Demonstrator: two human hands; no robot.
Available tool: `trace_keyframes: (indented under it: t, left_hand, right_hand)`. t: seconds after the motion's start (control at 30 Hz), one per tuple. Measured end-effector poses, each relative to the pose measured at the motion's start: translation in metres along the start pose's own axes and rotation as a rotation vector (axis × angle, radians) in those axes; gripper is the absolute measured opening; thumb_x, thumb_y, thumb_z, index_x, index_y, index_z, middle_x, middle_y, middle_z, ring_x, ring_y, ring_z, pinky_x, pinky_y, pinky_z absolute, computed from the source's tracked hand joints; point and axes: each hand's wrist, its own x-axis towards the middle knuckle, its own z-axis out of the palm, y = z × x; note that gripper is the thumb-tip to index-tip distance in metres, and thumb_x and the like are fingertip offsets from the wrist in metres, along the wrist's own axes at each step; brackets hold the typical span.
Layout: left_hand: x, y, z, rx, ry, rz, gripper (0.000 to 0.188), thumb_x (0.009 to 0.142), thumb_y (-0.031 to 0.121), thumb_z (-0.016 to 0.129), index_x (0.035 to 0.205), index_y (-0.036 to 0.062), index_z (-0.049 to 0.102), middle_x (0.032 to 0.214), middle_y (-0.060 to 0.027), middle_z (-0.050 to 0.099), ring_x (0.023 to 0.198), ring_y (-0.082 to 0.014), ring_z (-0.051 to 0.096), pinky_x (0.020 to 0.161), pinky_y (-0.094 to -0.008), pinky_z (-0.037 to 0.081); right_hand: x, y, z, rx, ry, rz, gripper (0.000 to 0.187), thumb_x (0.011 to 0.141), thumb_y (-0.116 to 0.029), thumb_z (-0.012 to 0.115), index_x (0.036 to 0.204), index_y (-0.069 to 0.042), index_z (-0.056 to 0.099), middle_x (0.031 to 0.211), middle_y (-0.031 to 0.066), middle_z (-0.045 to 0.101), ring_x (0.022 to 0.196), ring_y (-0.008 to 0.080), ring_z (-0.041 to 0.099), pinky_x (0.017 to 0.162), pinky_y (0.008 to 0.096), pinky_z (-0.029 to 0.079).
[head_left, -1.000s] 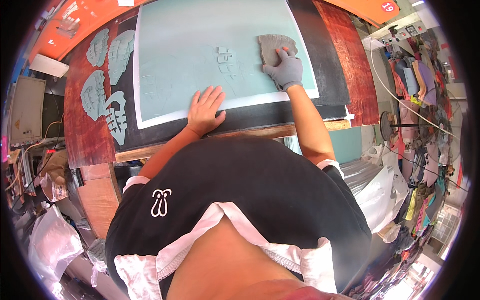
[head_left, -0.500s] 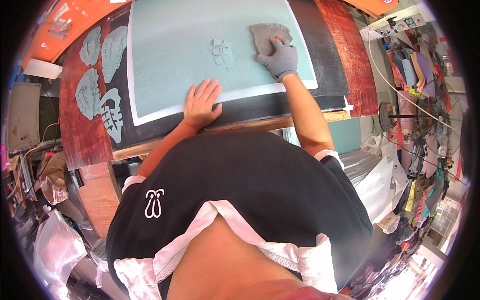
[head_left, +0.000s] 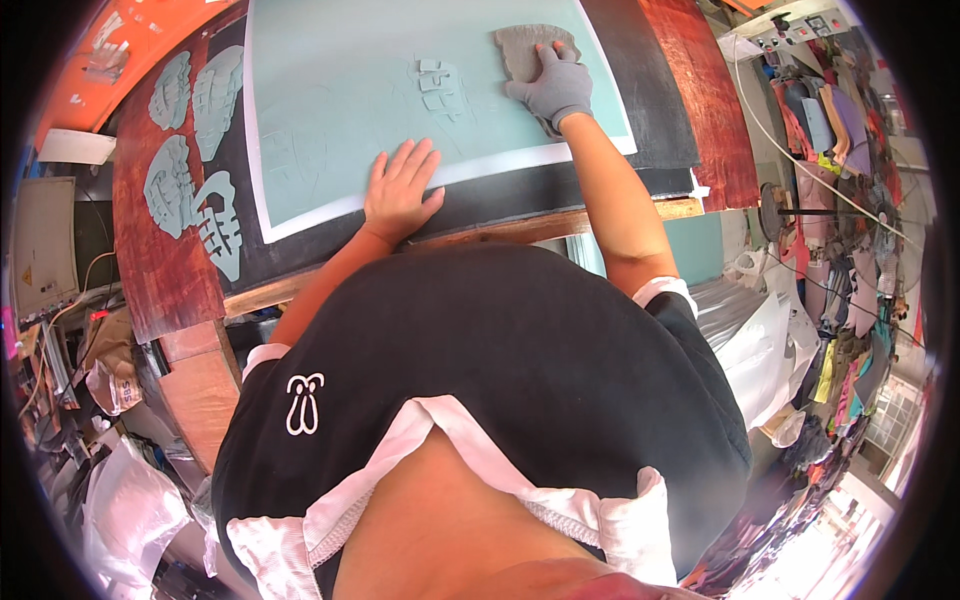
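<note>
A pale blue-green sheet [head_left: 330, 130] with a white border lies on the dark work surface before me. My left hand [head_left: 398, 190] rests flat on its near edge, bare, fingers stretched out and holding nothing. In a grey glove with bare fingertips, my right hand [head_left: 555, 87] has hold of a flat grey-brown slab [head_left: 517, 55] with a ragged edge, on the right part of the sheet. Its palm covers part of the slab. Between my hands the sheet carries cut outlines and several small raised pieces [head_left: 437, 85].
Several blue-green cut pieces with slots [head_left: 215, 100] lie left of the sheet, partly on a reddish board [head_left: 135, 240]. Another reddish board [head_left: 715, 110] lies at the right. Orange machine parts [head_left: 110, 50] stand at the back left. Many hanging coloured pieces [head_left: 835, 130] line the right side.
The whole view has shifted slightly, so the table sits a little higher in it. My right fingers look straighter on the slab. My left hand stays at the same spot on the sheet.
</note>
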Motion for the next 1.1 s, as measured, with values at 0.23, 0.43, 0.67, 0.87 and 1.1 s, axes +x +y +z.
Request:
trace_keyframes:
  t: [0.23, 0.43, 0.67, 0.87, 1.1]
  left_hand:
    - [0.001, -0.001, 0.003, 0.003, -0.029, -0.023, 0.052, 0.074, 0.028, 0.067, 0.121, 0.0111, 0.056, 0.135, -0.0044, 0.048, 0.126, -0.0228, 0.042, 0.103, -0.0499, 0.031]
    - [0.003, 0.0, 0.0, -0.007, -0.041, -0.025, 0.053, 0.073, 0.026, 0.068, 0.123, 0.0115, 0.054, 0.137, -0.0033, 0.046, 0.127, -0.0225, 0.041, 0.103, -0.0487, 0.031]
    - [-0.003, 0.004, -0.016, -0.08, -0.037, -0.014, 0.051, 0.075, 0.02, 0.066, 0.123, 0.0103, 0.053, 0.136, -0.0089, 0.045, 0.127, -0.0274, 0.039, 0.104, -0.0504, 0.029]
    - [-0.098, -0.017, -0.057, -0.25, 0.134, -0.011, 0.032, 0.071, 0.011, 0.069, 0.102, 0.0093, 0.063, 0.101, -0.0074, 0.059, 0.092, -0.0289, 0.055, 0.078, -0.0411, 0.042]
    - [-0.132, -0.045, -0.048, -0.061, -0.085, -0.155, 0.012, 0.076, 0.017, 0.064, 0.086, 0.0102, 0.062, 0.081, -0.006, 0.055, 0.079, -0.027, 0.054, 0.069, -0.0412, 0.042]
  right_hand:
    - [-0.003, 0.003, -0.003, 0.035, 0.041, -0.02, 0.085, 0.058, -0.055, 0.072, 0.127, -0.01, 0.053, 0.137, 0.0132, 0.043, 0.113, 0.0347, 0.05, 0.094, 0.0387, 0.044]
    - [0.003, 0.01, 0.0, 0.011, 0.036, -0.041, 0.085, 0.059, -0.058, 0.071, 0.126, -0.009, 0.053, 0.137, 0.0142, 0.042, 0.112, 0.0344, 0.051, 0.094, 0.0392, 0.043]
    - [-0.014, 0.06, 0.0, 0.318, 0.242, -0.125, 0.073, 0.069, -0.054, 0.067, 0.123, -0.007, 0.053, 0.13, 0.0221, 0.046, 0.113, 0.0363, 0.05, 0.096, 0.041, 0.041]
    - [-0.147, 0.099, 0.013, 0.393, 0.277, 0.053, 0.028, 0.081, -0.029, 0.065, 0.093, -0.004, 0.06, 0.091, 0.0118, 0.061, 0.09, 0.0321, 0.057, 0.08, 0.0417, 0.044]
    - [-0.17, 0.079, 0.037, 0.216, 0.496, -0.117, 0.011, 0.072, -0.017, 0.065, 0.07, -0.011, 0.056, 0.072, 0.0072, 0.057, 0.067, 0.0308, 0.055, 0.062, 0.0418, 0.043]
